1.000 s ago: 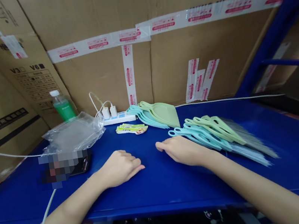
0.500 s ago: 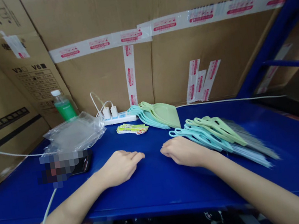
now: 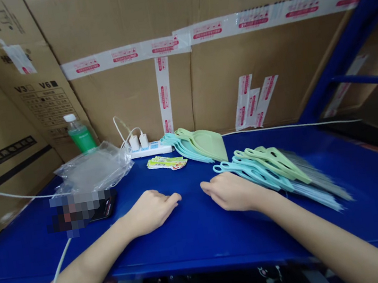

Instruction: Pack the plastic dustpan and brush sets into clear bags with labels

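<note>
- Left hand (image 3: pixel 155 211): fingers curled into a loose fist, at the table's (image 3: pixel 198 243) middle, towards its front edge.
- Right hand (image 3: pixel 233 192): also curled in, beside the brushes (image 3: pixel 298 174); whether they touch, I cannot tell.
- The brushes lie towards the table's right edge.
- Dustpans (image 3: pixel 209 144), nested, and packets (image 3: pixel 166 162) lie near its back edge.
</note>
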Demonstrator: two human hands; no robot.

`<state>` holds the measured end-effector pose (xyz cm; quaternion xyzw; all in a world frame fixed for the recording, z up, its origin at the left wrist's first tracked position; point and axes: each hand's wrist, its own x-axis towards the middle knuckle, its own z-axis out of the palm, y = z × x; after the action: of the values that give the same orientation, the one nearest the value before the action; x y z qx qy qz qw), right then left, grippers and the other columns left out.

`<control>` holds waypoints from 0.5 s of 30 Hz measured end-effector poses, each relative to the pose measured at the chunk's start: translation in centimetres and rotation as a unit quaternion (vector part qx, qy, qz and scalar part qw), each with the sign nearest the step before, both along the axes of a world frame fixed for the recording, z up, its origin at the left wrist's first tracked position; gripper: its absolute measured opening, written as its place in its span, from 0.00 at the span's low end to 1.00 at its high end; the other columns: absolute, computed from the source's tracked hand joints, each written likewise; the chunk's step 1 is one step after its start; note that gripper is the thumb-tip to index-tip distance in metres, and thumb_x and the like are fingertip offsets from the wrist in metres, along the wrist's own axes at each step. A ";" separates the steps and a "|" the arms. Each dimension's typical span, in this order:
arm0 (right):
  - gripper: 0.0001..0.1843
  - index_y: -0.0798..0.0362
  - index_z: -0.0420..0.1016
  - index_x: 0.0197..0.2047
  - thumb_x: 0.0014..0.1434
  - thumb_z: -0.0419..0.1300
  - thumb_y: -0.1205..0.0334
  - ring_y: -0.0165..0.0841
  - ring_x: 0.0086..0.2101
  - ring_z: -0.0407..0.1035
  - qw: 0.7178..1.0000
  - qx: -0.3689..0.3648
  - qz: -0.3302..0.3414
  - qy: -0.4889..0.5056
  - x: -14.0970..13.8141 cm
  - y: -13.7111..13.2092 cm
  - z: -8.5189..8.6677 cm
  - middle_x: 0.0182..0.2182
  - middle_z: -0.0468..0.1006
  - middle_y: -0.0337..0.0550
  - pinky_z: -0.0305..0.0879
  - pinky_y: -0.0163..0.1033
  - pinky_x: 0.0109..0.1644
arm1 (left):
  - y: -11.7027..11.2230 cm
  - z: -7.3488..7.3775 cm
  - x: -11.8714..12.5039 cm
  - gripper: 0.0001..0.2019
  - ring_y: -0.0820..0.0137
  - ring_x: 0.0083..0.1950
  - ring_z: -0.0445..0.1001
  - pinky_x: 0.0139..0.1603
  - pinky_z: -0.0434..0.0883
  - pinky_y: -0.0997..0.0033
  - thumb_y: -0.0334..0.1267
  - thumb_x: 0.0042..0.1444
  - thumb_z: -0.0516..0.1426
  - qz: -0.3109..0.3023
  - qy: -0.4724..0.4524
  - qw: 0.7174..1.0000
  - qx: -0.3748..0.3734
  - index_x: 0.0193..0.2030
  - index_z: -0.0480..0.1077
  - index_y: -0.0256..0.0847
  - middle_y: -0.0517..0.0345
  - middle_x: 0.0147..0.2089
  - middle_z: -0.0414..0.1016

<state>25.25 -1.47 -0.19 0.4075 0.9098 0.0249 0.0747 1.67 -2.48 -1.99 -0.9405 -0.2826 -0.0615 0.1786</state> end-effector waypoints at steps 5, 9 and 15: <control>0.09 0.57 0.67 0.42 0.62 0.48 0.70 0.36 0.28 0.70 0.999 0.005 0.006 0.033 0.2 -0.2 0.0 0.30 0.78 0.47 0.48 0.38 0.29 | 0.0 0.0 0.1 0.19 0.72 0.19 0.67 0.23 0.57 0.72 0.37 0.69 0.36 -0.005 -0.006 1.000 0.021 0.32 0.63 0.40 0.64 0.18 0.67; 0.10 0.56 0.69 0.36 0.65 0.48 0.65 0.37 0.29 0.71 0.999 0.018 0.013 0.022 0.2 0.0 -0.2 0.29 0.78 0.47 0.48 0.38 0.30 | 0.0 0.0 0.2 0.20 0.72 0.19 0.66 0.24 0.56 0.72 0.40 0.69 0.38 -0.002 -0.004 1.000 0.021 0.28 0.61 0.40 0.63 0.18 0.67; 0.15 0.55 0.71 0.33 0.68 0.47 0.63 0.37 0.31 0.72 1.000 0.010 0.011 0.026 0.0 0.3 -0.3 0.31 0.78 0.48 0.50 0.37 0.31 | -0.2 0.3 0.2 0.20 0.72 0.21 0.68 0.26 0.58 0.72 0.41 0.67 0.43 0.004 0.000 1.000 -0.003 0.24 0.60 0.41 0.63 0.19 0.67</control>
<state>25.29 -1.16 -0.50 0.3989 0.9155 0.0247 0.0468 1.86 -2.66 -1.69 -0.9399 -0.2865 -0.0604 0.1757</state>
